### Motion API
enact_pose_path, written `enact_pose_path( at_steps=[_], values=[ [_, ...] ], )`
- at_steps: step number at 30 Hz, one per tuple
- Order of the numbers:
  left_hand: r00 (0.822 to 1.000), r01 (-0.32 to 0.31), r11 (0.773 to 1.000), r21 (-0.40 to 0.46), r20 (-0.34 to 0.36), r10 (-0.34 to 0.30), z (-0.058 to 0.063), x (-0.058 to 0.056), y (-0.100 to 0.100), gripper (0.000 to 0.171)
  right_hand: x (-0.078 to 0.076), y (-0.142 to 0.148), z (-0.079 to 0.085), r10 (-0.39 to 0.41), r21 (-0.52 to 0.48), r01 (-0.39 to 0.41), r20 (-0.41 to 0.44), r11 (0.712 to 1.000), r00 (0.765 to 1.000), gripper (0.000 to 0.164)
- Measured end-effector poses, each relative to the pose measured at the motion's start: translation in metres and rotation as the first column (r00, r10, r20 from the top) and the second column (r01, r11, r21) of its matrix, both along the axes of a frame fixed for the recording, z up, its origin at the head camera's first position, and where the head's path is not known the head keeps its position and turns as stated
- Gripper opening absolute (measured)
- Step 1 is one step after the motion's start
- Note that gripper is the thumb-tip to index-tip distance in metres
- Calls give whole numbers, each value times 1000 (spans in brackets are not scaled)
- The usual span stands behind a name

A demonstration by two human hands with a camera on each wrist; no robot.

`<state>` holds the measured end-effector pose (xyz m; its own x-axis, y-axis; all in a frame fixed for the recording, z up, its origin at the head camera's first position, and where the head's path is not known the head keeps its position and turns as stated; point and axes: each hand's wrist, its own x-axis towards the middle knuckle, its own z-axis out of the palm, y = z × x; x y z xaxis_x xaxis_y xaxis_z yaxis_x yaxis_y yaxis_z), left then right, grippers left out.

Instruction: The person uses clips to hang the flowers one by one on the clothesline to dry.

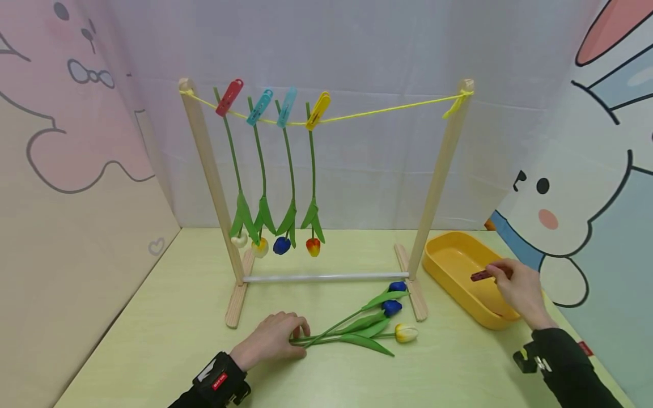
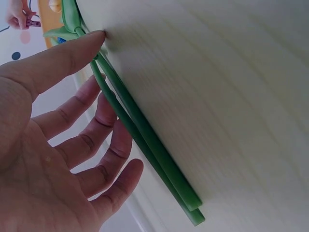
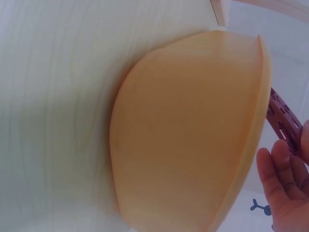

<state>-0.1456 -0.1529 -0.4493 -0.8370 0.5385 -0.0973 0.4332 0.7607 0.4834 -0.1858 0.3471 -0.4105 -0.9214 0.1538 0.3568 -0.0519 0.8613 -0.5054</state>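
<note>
My left hand (image 1: 272, 340) lies on the table at the stem ends of a few artificial tulips. In the left wrist view, green stems (image 2: 145, 135) run between the thumb and the loosely bent fingers, with a gap between thumb and index finger. The tulips' heads point right: two blue tulips (image 1: 391, 308) and a white-yellow tulip (image 1: 406, 333). Over the yellow basin (image 1: 449, 289), my right hand (image 1: 517, 289) pinches a dark red clothespin (image 1: 480, 276) between thumb and fingers. The right wrist view shows this clothespin (image 3: 284, 118) just beyond the basin's rim.
A wooden frame (image 1: 442, 170) carries a yellow line (image 1: 377, 110). Red, blue and yellow clothespins (image 1: 318, 110) on its left half hold several tulips (image 1: 313, 246) hanging head down. A white bar (image 1: 326, 277) joins the frame's feet, behind the lying tulips.
</note>
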Motion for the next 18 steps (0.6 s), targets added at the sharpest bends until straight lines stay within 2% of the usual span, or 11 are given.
enact_pose_path(
  at_steps=[6,11,18],
  values=[
    [1000,6,1000,16,-8,-6,-1,-1,-1,24,0,-2,0,-17,1,18,-47,1000,999,15],
    [1000,4,999,46,0,-4,-2,-2,-2,18,0,-5,0,-25,-34,23,-35,999,999,16],
    [999,3,999,50,-40,-1,-1,0,-2,14,-1,-7,1,-8,-43,7,-20,999,1000,18]
  ],
)
